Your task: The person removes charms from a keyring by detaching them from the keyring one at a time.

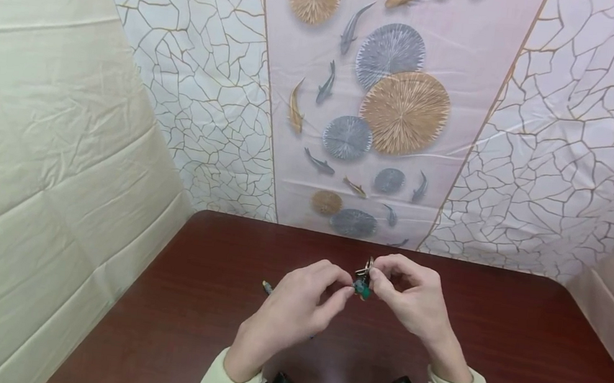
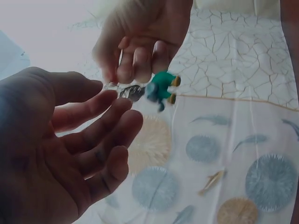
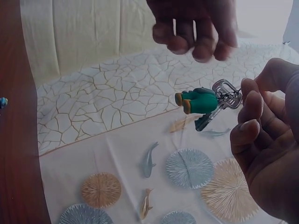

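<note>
A keychain hangs between the two hands, with a small green figure (image 3: 202, 101) that has yellow-orange feet, a metal ring (image 1: 369, 265) and a silver key (image 3: 226, 93). My right hand (image 1: 414, 296) pinches the ring end between thumb and forefinger. The figure points away from that hand in the right wrist view. My left hand (image 1: 298, 303) is close beside the figure, thumb and fingers loosely bent. In the right wrist view a gap shows between the left fingers (image 3: 201, 49) and the keychain.
A dark red-brown table (image 1: 202, 330) lies under both hands. On it, partly hidden behind the left hand, is a slim object with a yellowish tip (image 1: 266, 287). A patterned cloth (image 1: 306, 198) with fish and round leaves hangs behind the table; pale padded panels (image 1: 87, 193) flank it.
</note>
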